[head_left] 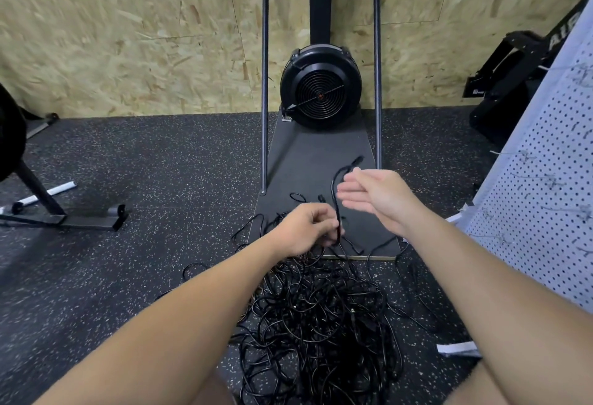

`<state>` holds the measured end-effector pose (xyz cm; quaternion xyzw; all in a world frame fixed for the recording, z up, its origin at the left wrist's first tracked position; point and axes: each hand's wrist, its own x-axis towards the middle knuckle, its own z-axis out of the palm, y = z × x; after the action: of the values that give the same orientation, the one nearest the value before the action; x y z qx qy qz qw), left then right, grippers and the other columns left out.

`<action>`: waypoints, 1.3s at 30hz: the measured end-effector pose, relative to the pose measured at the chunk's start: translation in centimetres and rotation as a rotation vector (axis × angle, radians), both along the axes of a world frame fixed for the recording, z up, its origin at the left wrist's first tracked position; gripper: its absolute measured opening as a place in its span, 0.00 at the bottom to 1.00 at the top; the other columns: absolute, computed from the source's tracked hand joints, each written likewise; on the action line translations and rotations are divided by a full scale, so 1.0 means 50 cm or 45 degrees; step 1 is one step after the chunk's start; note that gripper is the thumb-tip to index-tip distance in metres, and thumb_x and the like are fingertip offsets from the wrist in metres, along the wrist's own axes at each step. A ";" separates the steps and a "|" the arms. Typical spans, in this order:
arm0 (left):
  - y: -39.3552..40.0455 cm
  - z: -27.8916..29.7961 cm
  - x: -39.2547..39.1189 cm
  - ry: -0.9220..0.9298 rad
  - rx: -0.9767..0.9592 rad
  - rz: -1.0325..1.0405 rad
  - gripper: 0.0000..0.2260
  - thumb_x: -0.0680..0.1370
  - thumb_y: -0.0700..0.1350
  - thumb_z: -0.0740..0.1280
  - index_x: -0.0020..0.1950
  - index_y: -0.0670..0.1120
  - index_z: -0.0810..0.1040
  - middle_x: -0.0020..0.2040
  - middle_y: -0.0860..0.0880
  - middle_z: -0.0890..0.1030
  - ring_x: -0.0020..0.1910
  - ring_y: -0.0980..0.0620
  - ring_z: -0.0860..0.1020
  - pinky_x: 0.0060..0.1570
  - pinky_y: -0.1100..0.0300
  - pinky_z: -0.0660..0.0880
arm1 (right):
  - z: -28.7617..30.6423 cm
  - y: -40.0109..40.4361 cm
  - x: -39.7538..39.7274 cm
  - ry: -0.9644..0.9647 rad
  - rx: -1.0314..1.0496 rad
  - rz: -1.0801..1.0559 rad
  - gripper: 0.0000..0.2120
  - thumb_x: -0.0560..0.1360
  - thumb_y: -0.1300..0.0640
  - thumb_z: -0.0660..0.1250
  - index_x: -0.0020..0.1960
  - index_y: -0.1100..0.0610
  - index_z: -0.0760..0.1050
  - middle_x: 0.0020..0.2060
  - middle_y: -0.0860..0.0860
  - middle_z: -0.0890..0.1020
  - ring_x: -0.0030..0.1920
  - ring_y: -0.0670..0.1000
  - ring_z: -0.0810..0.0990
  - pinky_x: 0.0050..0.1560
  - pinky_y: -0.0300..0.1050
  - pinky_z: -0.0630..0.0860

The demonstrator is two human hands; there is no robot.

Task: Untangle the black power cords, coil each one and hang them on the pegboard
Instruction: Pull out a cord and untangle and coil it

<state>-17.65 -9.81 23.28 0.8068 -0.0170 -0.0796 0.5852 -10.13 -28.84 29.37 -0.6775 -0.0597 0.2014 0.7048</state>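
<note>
A black speckled rubber floor point(160, 164) is backed by a strand-board wall point(128, 35), with a fan machine point(321, 87) at centre and a white pegboard point(542, 196) leaning at the right; only the letters "AI" can be read on black equipment point(513, 67) beyond it. The tangled cord pile point(321, 315) is spread on the floor between the forearms. One cord point(337, 199) is pinched in the curled fingers of the left hand point(308, 228) and rises almost upright, its plug end bending up and right, while the right hand point(372, 196) is held with fingers straight and released.

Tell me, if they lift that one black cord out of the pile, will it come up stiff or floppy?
Probably floppy: the cord droops in a curve above the left hand. It will likely snag, since the pile is densely looped.
</note>
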 end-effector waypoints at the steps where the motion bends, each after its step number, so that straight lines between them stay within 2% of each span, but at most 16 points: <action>1: -0.003 0.009 0.004 0.007 -0.129 0.092 0.06 0.88 0.38 0.65 0.54 0.39 0.80 0.46 0.44 0.88 0.44 0.46 0.84 0.49 0.49 0.85 | -0.010 -0.001 0.003 -0.017 -0.147 0.055 0.11 0.88 0.57 0.66 0.65 0.63 0.82 0.54 0.59 0.90 0.55 0.56 0.90 0.60 0.54 0.86; 2: -0.004 0.022 0.008 0.009 -0.251 0.189 0.06 0.88 0.37 0.64 0.54 0.39 0.79 0.45 0.44 0.87 0.45 0.46 0.85 0.49 0.50 0.87 | -0.020 -0.003 0.002 -0.045 -0.293 0.132 0.10 0.87 0.62 0.67 0.65 0.61 0.83 0.55 0.57 0.90 0.56 0.54 0.90 0.62 0.53 0.86; 5: 0.001 0.053 0.015 0.044 -0.560 0.369 0.08 0.89 0.38 0.64 0.51 0.39 0.78 0.43 0.42 0.86 0.45 0.44 0.87 0.48 0.53 0.88 | -0.050 -0.004 -0.017 -0.120 -0.491 0.472 0.23 0.78 0.76 0.67 0.67 0.57 0.84 0.57 0.53 0.90 0.59 0.48 0.87 0.65 0.43 0.81; 7: 0.006 0.063 0.017 0.068 -0.645 0.384 0.09 0.89 0.39 0.65 0.50 0.38 0.78 0.44 0.40 0.85 0.45 0.44 0.87 0.53 0.51 0.87 | -0.073 0.004 -0.033 -0.181 -0.507 0.595 0.19 0.78 0.73 0.70 0.64 0.57 0.85 0.55 0.51 0.90 0.54 0.46 0.86 0.56 0.37 0.79; 9: 0.014 0.066 0.018 0.083 -0.661 0.382 0.09 0.89 0.40 0.65 0.52 0.37 0.79 0.46 0.39 0.85 0.43 0.44 0.87 0.54 0.52 0.87 | -0.083 0.019 -0.039 -0.257 -0.542 0.571 0.09 0.82 0.67 0.71 0.60 0.59 0.86 0.51 0.52 0.90 0.47 0.47 0.84 0.48 0.40 0.81; 12: 0.025 0.067 0.016 0.052 -0.655 0.374 0.08 0.89 0.39 0.65 0.56 0.36 0.80 0.49 0.39 0.86 0.48 0.44 0.88 0.56 0.52 0.86 | -0.058 0.036 -0.040 -0.333 -0.650 0.402 0.10 0.87 0.61 0.66 0.56 0.62 0.86 0.51 0.56 0.90 0.49 0.51 0.90 0.56 0.49 0.87; 15: 0.043 0.069 0.014 -0.008 -0.643 0.392 0.06 0.88 0.36 0.64 0.59 0.37 0.80 0.51 0.40 0.87 0.51 0.44 0.88 0.54 0.55 0.86 | -0.017 0.035 -0.042 -0.469 -0.644 0.294 0.12 0.88 0.61 0.63 0.54 0.61 0.84 0.47 0.54 0.90 0.44 0.52 0.90 0.52 0.50 0.87; 18: 0.070 0.063 0.016 -0.071 -0.404 0.336 0.05 0.85 0.32 0.67 0.58 0.36 0.82 0.52 0.39 0.88 0.53 0.45 0.88 0.55 0.56 0.85 | 0.003 0.028 -0.037 -0.488 -0.512 0.164 0.11 0.87 0.62 0.59 0.56 0.59 0.81 0.43 0.53 0.89 0.38 0.51 0.85 0.47 0.51 0.83; 22: 0.096 0.013 0.012 -0.053 0.468 0.248 0.22 0.82 0.38 0.76 0.75 0.47 0.80 0.69 0.49 0.84 0.67 0.51 0.82 0.73 0.53 0.77 | 0.033 0.023 -0.020 -0.376 -0.191 0.024 0.12 0.89 0.63 0.56 0.57 0.60 0.79 0.38 0.53 0.84 0.35 0.51 0.76 0.43 0.47 0.75; 24: 0.098 -0.007 0.011 -0.054 0.682 0.276 0.25 0.83 0.42 0.76 0.80 0.49 0.76 0.74 0.50 0.81 0.72 0.50 0.79 0.76 0.54 0.72 | 0.051 0.016 -0.014 -0.311 -0.015 -0.001 0.12 0.88 0.65 0.55 0.57 0.61 0.77 0.36 0.52 0.80 0.32 0.50 0.72 0.39 0.45 0.70; 26: 0.101 -0.017 0.014 -0.074 0.742 0.285 0.19 0.84 0.43 0.74 0.74 0.48 0.81 0.69 0.49 0.85 0.68 0.51 0.82 0.75 0.53 0.74 | 0.064 0.004 -0.010 -0.239 0.144 0.014 0.11 0.89 0.66 0.55 0.59 0.62 0.76 0.35 0.51 0.77 0.32 0.49 0.69 0.37 0.44 0.67; 28: 0.106 -0.017 0.014 -0.068 0.733 0.262 0.05 0.84 0.41 0.73 0.59 0.48 0.87 0.54 0.52 0.90 0.54 0.55 0.87 0.67 0.53 0.80 | 0.070 -0.011 -0.006 -0.188 0.254 0.027 0.09 0.90 0.65 0.55 0.61 0.62 0.74 0.35 0.51 0.75 0.33 0.49 0.68 0.37 0.43 0.66; 30: 0.104 -0.014 0.014 -0.068 0.673 0.213 0.06 0.85 0.41 0.72 0.51 0.48 0.88 0.47 0.54 0.89 0.46 0.57 0.86 0.61 0.55 0.82 | 0.068 -0.025 0.001 -0.150 0.321 0.018 0.09 0.90 0.64 0.55 0.61 0.62 0.73 0.35 0.51 0.74 0.33 0.49 0.67 0.38 0.43 0.66; 34: 0.076 0.001 0.005 -0.054 0.500 0.022 0.10 0.84 0.37 0.70 0.62 0.47 0.87 0.54 0.56 0.88 0.51 0.59 0.84 0.62 0.60 0.80 | 0.059 -0.045 0.015 -0.078 0.433 -0.015 0.07 0.90 0.64 0.55 0.61 0.62 0.72 0.36 0.51 0.73 0.34 0.49 0.66 0.40 0.44 0.64; 37: 0.050 0.003 -0.006 -0.020 0.531 -0.155 0.17 0.78 0.29 0.69 0.58 0.48 0.85 0.47 0.61 0.87 0.45 0.64 0.82 0.54 0.66 0.77 | 0.060 -0.056 0.021 -0.037 0.516 -0.041 0.07 0.90 0.65 0.55 0.61 0.62 0.72 0.36 0.52 0.73 0.34 0.49 0.66 0.40 0.44 0.64; 39: 0.043 -0.002 -0.006 -0.039 0.541 -0.161 0.14 0.78 0.30 0.71 0.56 0.47 0.86 0.46 0.58 0.87 0.44 0.63 0.82 0.52 0.65 0.77 | 0.058 -0.060 0.025 -0.022 0.555 -0.068 0.07 0.89 0.66 0.55 0.61 0.63 0.72 0.36 0.52 0.74 0.34 0.49 0.66 0.40 0.44 0.65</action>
<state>-17.93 -7.64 23.19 0.9103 -0.0593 -0.1058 0.3957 -8.89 -31.84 32.28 -0.5122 -0.0900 0.1594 0.8391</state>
